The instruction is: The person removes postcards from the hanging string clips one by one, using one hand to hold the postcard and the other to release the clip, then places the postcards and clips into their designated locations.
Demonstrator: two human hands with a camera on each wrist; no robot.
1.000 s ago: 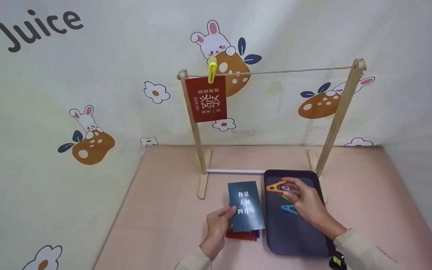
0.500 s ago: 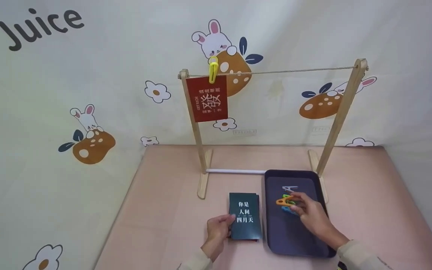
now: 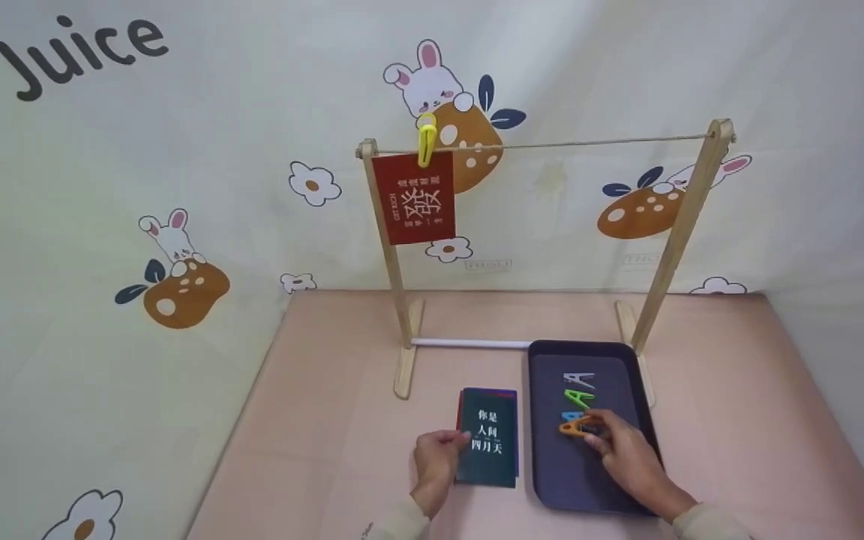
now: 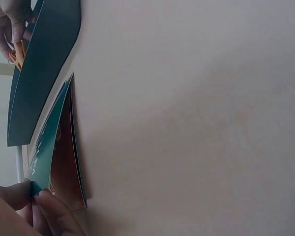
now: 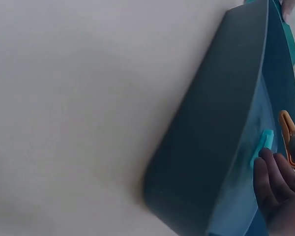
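Thumb and fingers of my left hand [image 3: 436, 463] pinch the left edge of a dark green card [image 3: 487, 465] with white characters. That edge is bent up in the left wrist view, and red-brown cards [image 4: 68, 162] lie beneath it. My right hand [image 3: 633, 459] pinches an orange clothespin [image 3: 573, 428] low over the black tray [image 3: 589, 480]. Partly covered by it is a blue clothespin [image 3: 571, 415]; farther back in the tray lie a green clothespin [image 3: 580, 398] and a grey clothespin [image 3: 579, 379].
Behind the tray and cards stands a wooden frame [image 3: 678, 240] with a string [image 3: 589, 142] across its top. A yellow clothespin [image 3: 426, 142] holds a red card [image 3: 413, 206] at the string's left end. A white bar [image 3: 469, 343] joins the frame's feet.
My left hand has lowered the dark green card onto the stack, toward me. The orange clothespin has moved toward me and slightly right in my right hand, from the grey clothespin to the blue one.
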